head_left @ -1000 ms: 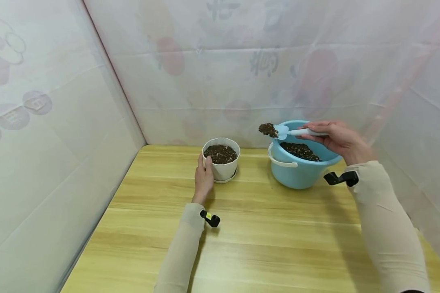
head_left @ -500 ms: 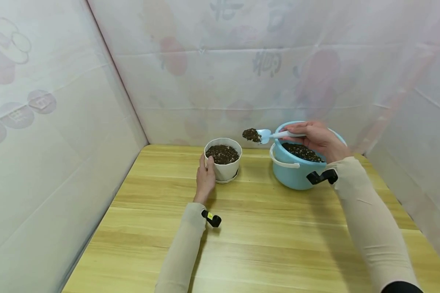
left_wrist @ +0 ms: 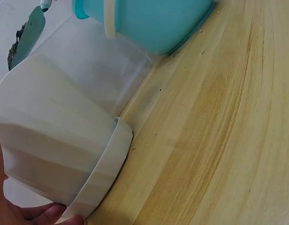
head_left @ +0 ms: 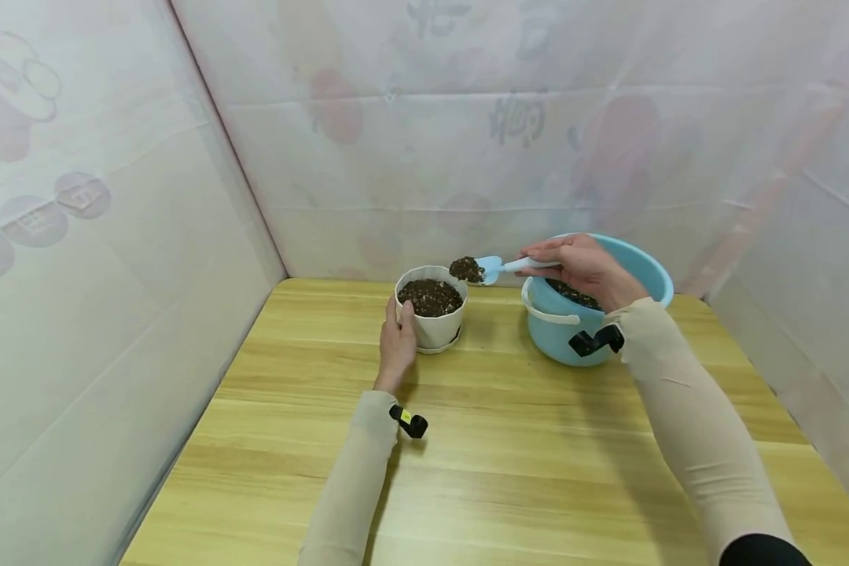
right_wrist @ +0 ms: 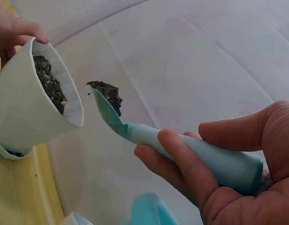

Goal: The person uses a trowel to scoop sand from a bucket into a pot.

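a: far left of the head view?

b: pale sheet wall (head_left: pixel 99 259) with faint round prints, upper left to lower left. wooden table (head_left: pixel 509 464) fills the lower half of the frame.

a: left hand?

b: left hand (head_left: pixel 395 346), just left of centre. fingers curled round the near side of the white pot (head_left: pixel 430 308), thumb tip up at the rim. pot stands upright in a white saucer (head_left: pixel 439 347) on the table. dark soil (head_left: pixel 428 297) fills it to just under the rim. in the left wrist view the pot (left_wrist: pixel 55 150) takes the lower left, with fingertips (left_wrist: pixel 46 213) under its base edge.

a: clip on the forearm?

b: small black clip (head_left: pixel 410 423) on the left sleeve, below centre.

a: moving right.

b: small blue scoop (head_left: pixel 498 266), centre of frame, a little above the pot's right rim. its blade carries a heap of soil. right wrist view: the scoop (right_wrist: pixel 182 145) blade sits just beside the pot (right_wrist: pixel 34 108) rim, not touching it, soil lump on the tip.

a: right hand?

b: right hand (head_left: pixel 583 269), right of centre, clamped on the scoop handle. fingers (right_wrist: pixel 182 159) wrapped under it, thumb over the top.

a: behind it?

b: blue bucket (head_left: pixel 637 271) with a white handle, right of centre, on the table. soil inside, partly hidden by the hand. well apart from the pot.
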